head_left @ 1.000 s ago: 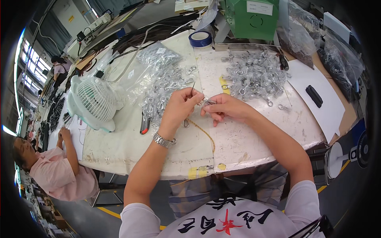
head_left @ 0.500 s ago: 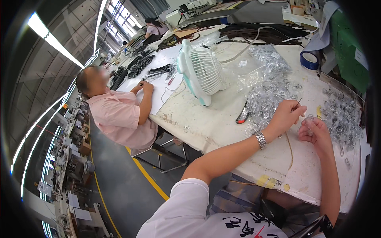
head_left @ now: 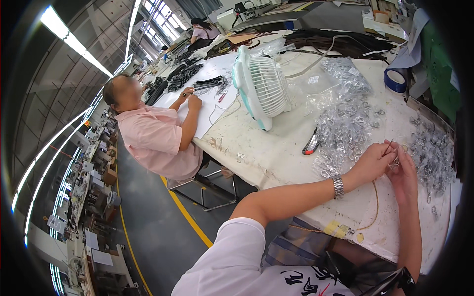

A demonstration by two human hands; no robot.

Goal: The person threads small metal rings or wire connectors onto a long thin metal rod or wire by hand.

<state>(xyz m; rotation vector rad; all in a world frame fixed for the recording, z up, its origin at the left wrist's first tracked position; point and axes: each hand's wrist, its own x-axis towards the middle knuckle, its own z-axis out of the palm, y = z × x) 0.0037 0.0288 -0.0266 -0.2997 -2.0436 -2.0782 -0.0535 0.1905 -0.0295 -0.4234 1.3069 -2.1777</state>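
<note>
My left hand (head_left: 371, 162), with a metal watch on its wrist, pinches a thin tan cord (head_left: 377, 204). The cord's dark tip pokes up from the fingertips, and its length trails down over the table's near edge. Against these fingers, my right hand (head_left: 403, 170) is closed on a small metal clasp (head_left: 396, 161) that seems to have clear plastic around it. Fingers hide most of the clasp, so I cannot tell whether the cord passes through it. Similar wrapped clasps lie in a pile (head_left: 434, 155) right of my hands and in a larger pile (head_left: 345, 123) beyond them.
A red-and-black utility knife (head_left: 310, 143) lies left of the larger pile. Behind it stands a white and teal fan (head_left: 261, 89). Blue tape (head_left: 396, 80) sits at the far right. Across the white table (head_left: 276, 163), a person in pink (head_left: 155, 138) works with dark strips.
My hands have come together, the left moving right and down toward the right, so the cord tip is now beside the clasp. The whole view has shifted slightly.
</note>
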